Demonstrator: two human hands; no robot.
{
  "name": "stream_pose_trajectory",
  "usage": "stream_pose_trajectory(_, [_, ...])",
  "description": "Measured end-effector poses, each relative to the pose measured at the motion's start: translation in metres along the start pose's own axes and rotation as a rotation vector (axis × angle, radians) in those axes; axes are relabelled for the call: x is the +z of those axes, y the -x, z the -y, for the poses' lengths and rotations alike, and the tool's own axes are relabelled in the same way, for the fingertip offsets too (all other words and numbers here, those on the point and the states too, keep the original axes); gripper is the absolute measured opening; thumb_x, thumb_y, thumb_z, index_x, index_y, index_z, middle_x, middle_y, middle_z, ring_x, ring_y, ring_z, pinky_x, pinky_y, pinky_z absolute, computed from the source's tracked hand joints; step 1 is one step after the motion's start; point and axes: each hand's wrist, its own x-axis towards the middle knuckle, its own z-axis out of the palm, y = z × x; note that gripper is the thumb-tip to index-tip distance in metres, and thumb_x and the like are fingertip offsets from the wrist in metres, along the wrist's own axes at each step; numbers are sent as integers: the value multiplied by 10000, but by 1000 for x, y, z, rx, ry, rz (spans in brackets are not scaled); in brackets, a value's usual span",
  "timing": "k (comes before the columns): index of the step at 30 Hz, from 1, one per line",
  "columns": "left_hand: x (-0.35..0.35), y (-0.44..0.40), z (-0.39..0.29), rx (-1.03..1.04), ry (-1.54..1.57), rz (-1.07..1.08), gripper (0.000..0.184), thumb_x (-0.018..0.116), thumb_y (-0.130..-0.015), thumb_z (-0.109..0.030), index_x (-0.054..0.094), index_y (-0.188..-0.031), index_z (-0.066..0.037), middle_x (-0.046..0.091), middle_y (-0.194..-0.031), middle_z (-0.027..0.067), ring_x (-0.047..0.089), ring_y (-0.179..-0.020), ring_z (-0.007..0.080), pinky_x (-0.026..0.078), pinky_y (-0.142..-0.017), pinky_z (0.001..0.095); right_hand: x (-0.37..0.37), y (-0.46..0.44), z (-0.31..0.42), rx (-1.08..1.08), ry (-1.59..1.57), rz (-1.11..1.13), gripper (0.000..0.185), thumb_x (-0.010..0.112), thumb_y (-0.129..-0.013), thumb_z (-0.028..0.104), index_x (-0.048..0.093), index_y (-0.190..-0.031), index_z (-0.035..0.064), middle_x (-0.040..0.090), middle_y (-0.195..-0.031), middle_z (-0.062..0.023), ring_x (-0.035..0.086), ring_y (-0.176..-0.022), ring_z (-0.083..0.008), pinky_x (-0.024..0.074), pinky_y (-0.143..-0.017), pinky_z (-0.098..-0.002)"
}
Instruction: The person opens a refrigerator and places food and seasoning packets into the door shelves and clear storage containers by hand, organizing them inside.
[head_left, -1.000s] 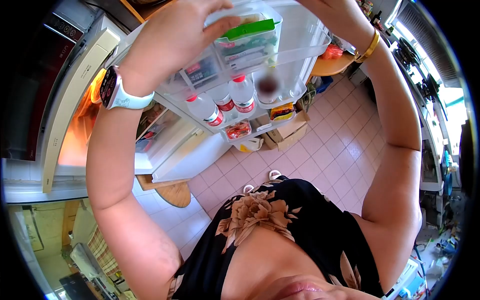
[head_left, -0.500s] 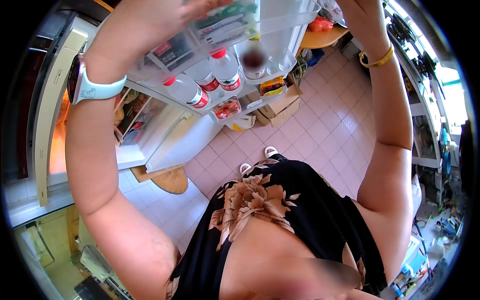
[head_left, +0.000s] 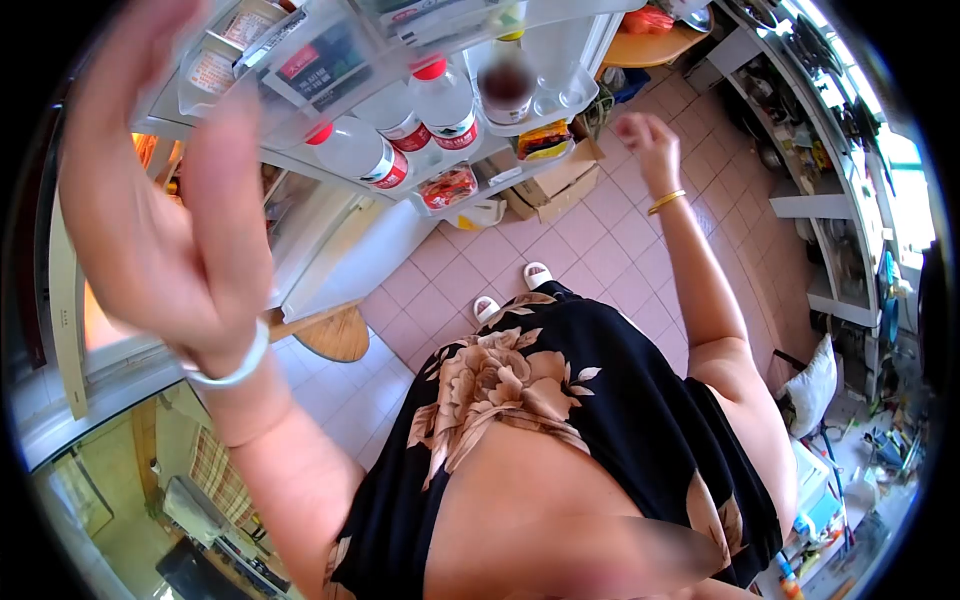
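Observation:
My left hand (head_left: 165,215) is raised close to the camera, blurred, thumb and fingers apart, with nothing visible in it. It is in front of the open refrigerator door (head_left: 345,270), near a clear door shelf (head_left: 330,110) with dark packages in it. Lower on the door are bottles with red caps, among them a clear bottle (head_left: 445,108), and a jar of dark contents (head_left: 505,90). A red packet (head_left: 448,187) lies in the bottom shelf. My right hand (head_left: 652,150) is over the tiled floor, away from the door, fingers curled in and nothing seen in them.
A cardboard box (head_left: 555,185) stands on the pink tiles (head_left: 620,230) beyond the door. A wooden table (head_left: 650,45) with a red bag is at the back. Shelving with pans (head_left: 800,60) runs along the right. A wooden board (head_left: 335,335) is at lower left.
My left hand has come down and back from the upper door shelves, fingers spread. My right hand has dropped from the top edge of the view and moved left, its fingers now curled.

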Motion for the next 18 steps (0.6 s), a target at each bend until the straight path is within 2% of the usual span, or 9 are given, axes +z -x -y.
stream_pose_trajectory(3, [-3, 105, -39, -122, 213, -133, 228, 522, -990, -162, 602, -972, 50, 711, -857, 168, 629, -713, 245, 514, -599, 376, 31, 37, -55, -139, 241, 89, 138, 709, -940, 145, 772, -1026, 57, 760, -949, -111, 719, -794, -221, 571, -727, -335])
stream_pose_trajectory(4, [27, 135, -60, -147, 215, -232, 197, 544, -987, -153, 606, -1004, 33, 717, -856, 155, 658, -745, 252, 524, -632, 390, 41, 48, -55, -163, 376, 206, 128, 712, -921, 117, 767, -1027, 69, 753, -979, -110, 734, -830, -248, 584, -742, -354])
stream_pose_trajectory(5, [35, 166, -81, -316, 292, -4, 134, 578, -986, -116, 622, -1038, -1, 729, -899, 142, 687, -799, 265, 537, -680, 394, 59, 61, -53, -119, 311, 286, 114, 711, -908, 131, 757, -997, 77, 738, -970, -118, 728, -845, -284, 590, -763, -374])
stream_pose_trajectory(6, [46, 190, -100, -661, 343, 221, 107, 611, -971, -61, 648, -1068, -35, 740, -988, 121, 703, -859, 263, 544, -736, 382, 75, 68, -52, -322, 415, 372, 135, 702, -911, 174, 746, -1005, 88, 721, -992, -115, 711, -878, -309, 592, -785, -398])
stream_pose_trajectory(9, [92, 252, -120, -1088, 352, 328, 151, 618, -972, -17, 682, -1109, -19, 733, -1044, 117, 705, -906, 291, 555, -823, 372, 127, 66, -55, -578, 526, 622, 274, 690, -923, 280, 720, -1097, 72, 688, -1142, -98, 659, -1074, -322, 549, -935, -429])
stream_pose_trajectory(10, [98, 271, -127, -1088, 346, 324, 151, 618, -972, -17, 682, -1109, -19, 733, -1044, 117, 705, -906, 291, 555, -823, 372, 147, 62, -65, -601, 574, 657, 310, 670, -944, 324, 721, -1102, 63, 688, -1152, -103, 657, -1096, -323, 541, -954, -435])
stream_pose_trajectory(12, [101, 294, -142, -1300, 475, 326, 154, 609, -980, -10, 689, -1112, -13, 728, -1035, 129, 706, -916, 300, 556, -845, 365, 179, 54, -69, -514, 808, 765, 416, 634, -960, 418, 729, -1110, 41, 687, -1188, -137, 653, -1127, -334, 534, -964, -449])
stream_pose_trajectory(16, [88, 297, -157, -1268, 422, 465, 152, 626, -965, -40, 699, -1097, -14, 710, -991, 150, 706, -915, 299, 552, -836, 366, 207, 34, -50, -139, 1205, 1173, 707, 539, -956, 664, 743, -1155, 16, 665, -1297, -215, 631, -1223, -352, 508, -1009, -462])
stream_pose_trajectory(18, [87, 299, -157, -1254, 394, 443, 152, 630, -962, -49, 699, -1093, -14, 706, -982, 153, 704, -915, 301, 551, -835, 371, 216, 31, -65, -153, 1246, 1223, 756, 529, -936, 712, 750, -1154, 23, 650, -1345, -220, 619, -1255, -350, 496, -1036, -444])
